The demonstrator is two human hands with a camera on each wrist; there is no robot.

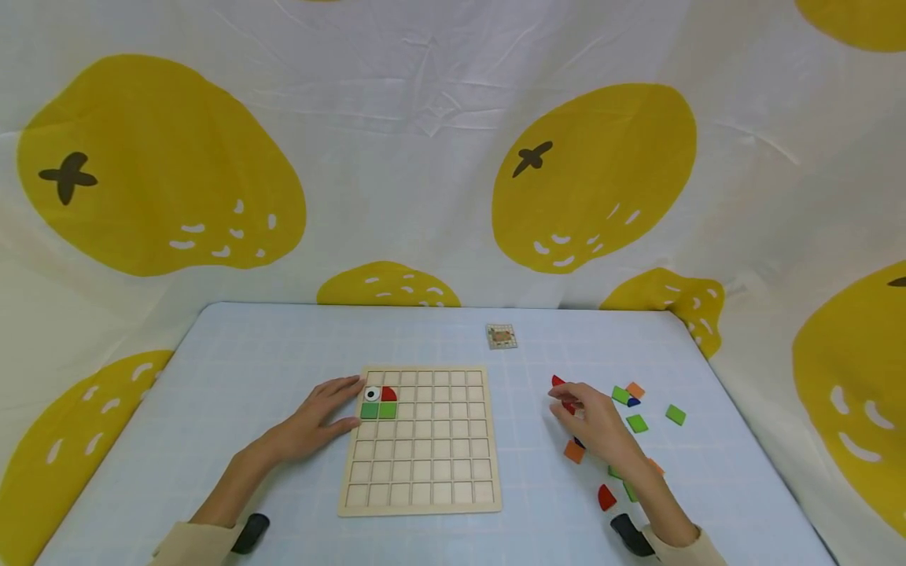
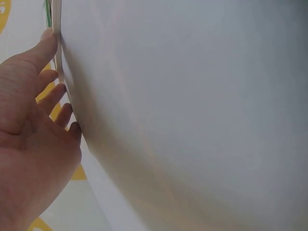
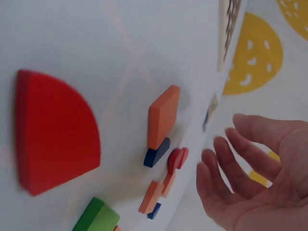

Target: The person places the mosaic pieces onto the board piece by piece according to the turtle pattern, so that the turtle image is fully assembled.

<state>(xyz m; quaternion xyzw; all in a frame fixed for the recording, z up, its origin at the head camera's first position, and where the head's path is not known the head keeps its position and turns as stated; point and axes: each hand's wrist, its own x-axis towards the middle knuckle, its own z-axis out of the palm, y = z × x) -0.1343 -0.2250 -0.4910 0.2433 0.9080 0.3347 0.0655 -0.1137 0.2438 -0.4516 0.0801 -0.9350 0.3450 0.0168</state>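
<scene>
A pale wooden grid board (image 1: 425, 452) lies on the table. Its upper left cells hold a white tile with a black dot (image 1: 372, 394), a red quarter-round tile (image 1: 388, 395) and two green square tiles (image 1: 378, 411). My left hand (image 1: 311, 420) touches the board's left edge, thumb and fingers spread; the left wrist view shows the same contact. Over loose red pieces (image 1: 557, 380) right of the board is my right hand (image 1: 594, 420). In the right wrist view its fingers (image 3: 236, 163) are loosely bent with nothing between them, apart from the pieces.
Loose green tiles (image 1: 637, 424), orange tiles (image 1: 574, 451) and dark blue pieces (image 1: 633, 402) lie scattered around the right forearm. Near the right wrist is a red quarter-round piece (image 1: 606, 498). A small picture card (image 1: 502, 336) lies beyond the board, before a patterned curtain (image 1: 425, 181).
</scene>
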